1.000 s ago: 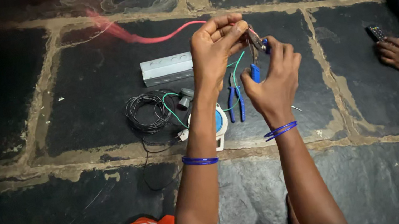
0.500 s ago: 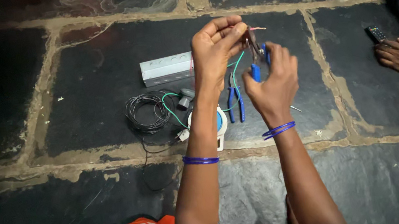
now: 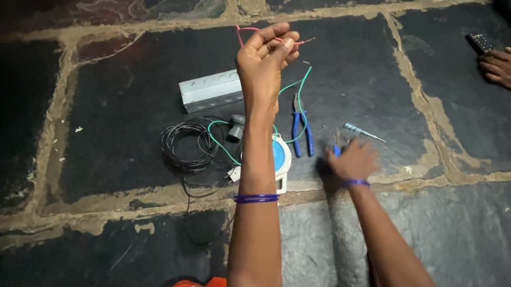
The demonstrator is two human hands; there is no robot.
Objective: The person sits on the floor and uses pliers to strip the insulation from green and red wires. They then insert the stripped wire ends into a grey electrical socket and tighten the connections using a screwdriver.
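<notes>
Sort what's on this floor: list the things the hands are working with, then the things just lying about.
In hand:
left hand pinching red wire
right hand on blue-handled tool

Lying about:
blue pliers
grey box
black cable coil
screwdriver

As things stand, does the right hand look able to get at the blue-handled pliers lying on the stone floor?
Probably yes. The right hand is low over the floor beside the blue-handled pliers, with only bare dark stone floor between them. A thin green wire crosses the pliers but should not block a grip.
</notes>
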